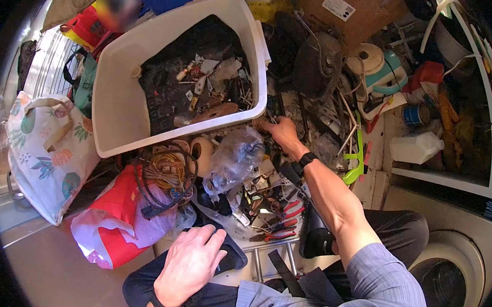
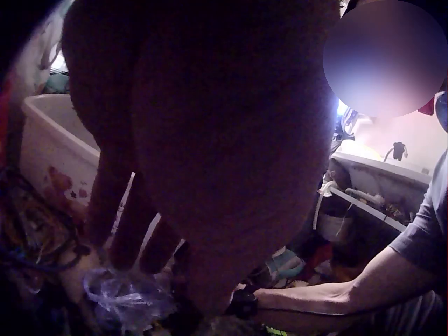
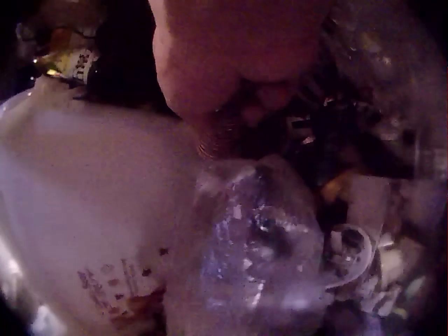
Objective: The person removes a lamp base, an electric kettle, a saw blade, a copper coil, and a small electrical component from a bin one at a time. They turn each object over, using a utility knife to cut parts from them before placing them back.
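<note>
Centre frame: your right grip holds a brown, ridged, wire-like coil; probably light, springy, best pinched across its windings. Lower centre: left grip relaxed, empty.

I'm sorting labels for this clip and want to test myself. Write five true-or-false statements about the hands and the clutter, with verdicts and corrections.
1. The right hand holds a coiled item beside the white tub. True.
2. The left hand grips the rim of the white tub. False: the left hand is away from the tub and holds nothing.
3. The white tub has nothing in it. False: assorted scraps lie inside.
4. In the head view, a patterned bag is left of the white tub. True.
5. The red-handled tools lie inside the tub. False: the red-handled tools lie outside it, near the person's foot.
</note>
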Demonstrator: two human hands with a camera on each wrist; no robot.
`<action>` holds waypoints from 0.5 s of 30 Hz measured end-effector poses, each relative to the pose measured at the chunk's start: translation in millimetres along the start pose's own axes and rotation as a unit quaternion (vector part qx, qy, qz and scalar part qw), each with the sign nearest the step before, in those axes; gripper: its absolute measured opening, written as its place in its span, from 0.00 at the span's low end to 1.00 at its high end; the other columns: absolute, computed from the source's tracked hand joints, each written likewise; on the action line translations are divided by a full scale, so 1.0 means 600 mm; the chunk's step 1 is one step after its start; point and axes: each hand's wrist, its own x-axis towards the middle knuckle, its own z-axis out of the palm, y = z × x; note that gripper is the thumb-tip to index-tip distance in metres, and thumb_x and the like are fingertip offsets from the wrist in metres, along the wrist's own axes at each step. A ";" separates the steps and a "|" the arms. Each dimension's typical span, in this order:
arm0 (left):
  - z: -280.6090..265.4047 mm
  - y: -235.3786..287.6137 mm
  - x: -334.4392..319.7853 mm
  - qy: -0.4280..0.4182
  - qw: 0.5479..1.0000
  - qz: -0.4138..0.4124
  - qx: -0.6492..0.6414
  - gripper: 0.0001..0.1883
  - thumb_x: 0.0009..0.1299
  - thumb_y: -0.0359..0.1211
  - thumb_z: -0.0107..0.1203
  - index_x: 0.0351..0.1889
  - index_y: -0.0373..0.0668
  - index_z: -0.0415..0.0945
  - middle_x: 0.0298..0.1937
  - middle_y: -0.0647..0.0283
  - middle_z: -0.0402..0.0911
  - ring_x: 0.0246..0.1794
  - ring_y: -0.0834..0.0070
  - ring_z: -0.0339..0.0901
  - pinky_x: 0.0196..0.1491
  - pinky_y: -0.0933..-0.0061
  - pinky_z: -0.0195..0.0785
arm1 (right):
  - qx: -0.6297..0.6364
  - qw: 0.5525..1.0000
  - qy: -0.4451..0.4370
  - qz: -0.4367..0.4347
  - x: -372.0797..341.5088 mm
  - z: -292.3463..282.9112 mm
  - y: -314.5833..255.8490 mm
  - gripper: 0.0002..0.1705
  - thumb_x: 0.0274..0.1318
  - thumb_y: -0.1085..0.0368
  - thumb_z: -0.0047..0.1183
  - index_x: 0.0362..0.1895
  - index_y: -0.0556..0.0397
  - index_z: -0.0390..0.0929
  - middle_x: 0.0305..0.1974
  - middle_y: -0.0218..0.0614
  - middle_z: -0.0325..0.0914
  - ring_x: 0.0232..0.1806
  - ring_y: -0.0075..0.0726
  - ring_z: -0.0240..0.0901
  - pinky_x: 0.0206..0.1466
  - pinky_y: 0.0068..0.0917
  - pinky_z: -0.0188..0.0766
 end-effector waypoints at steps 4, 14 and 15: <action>0.001 -0.002 -0.003 0.003 1.000 -0.002 0.001 0.23 0.64 0.34 0.68 0.56 0.39 0.78 0.53 0.52 0.82 0.51 0.52 0.80 0.53 0.55 0.74 | 0.042 0.999 0.019 -0.013 0.004 0.003 0.007 0.32 0.51 0.50 0.70 0.44 0.71 0.83 0.40 0.51 0.86 0.41 0.44 0.82 0.49 0.40 0.75; 0.000 0.002 -0.005 -0.002 1.000 -0.004 0.006 0.23 0.64 0.35 0.67 0.56 0.40 0.78 0.53 0.52 0.82 0.52 0.52 0.80 0.54 0.55 0.74 | 0.261 0.956 -0.080 0.109 -0.003 -0.045 0.005 0.20 0.58 0.51 0.66 0.33 0.57 0.82 0.28 0.32 0.79 0.25 0.26 0.68 0.27 0.31 0.61; 0.000 0.002 -0.006 -0.002 1.000 -0.003 0.007 0.23 0.64 0.35 0.67 0.56 0.40 0.78 0.53 0.52 0.82 0.52 0.52 0.80 0.54 0.55 0.74 | 0.261 0.956 -0.080 0.109 -0.004 -0.050 0.004 0.20 0.58 0.51 0.66 0.33 0.57 0.82 0.28 0.32 0.79 0.25 0.26 0.68 0.27 0.31 0.61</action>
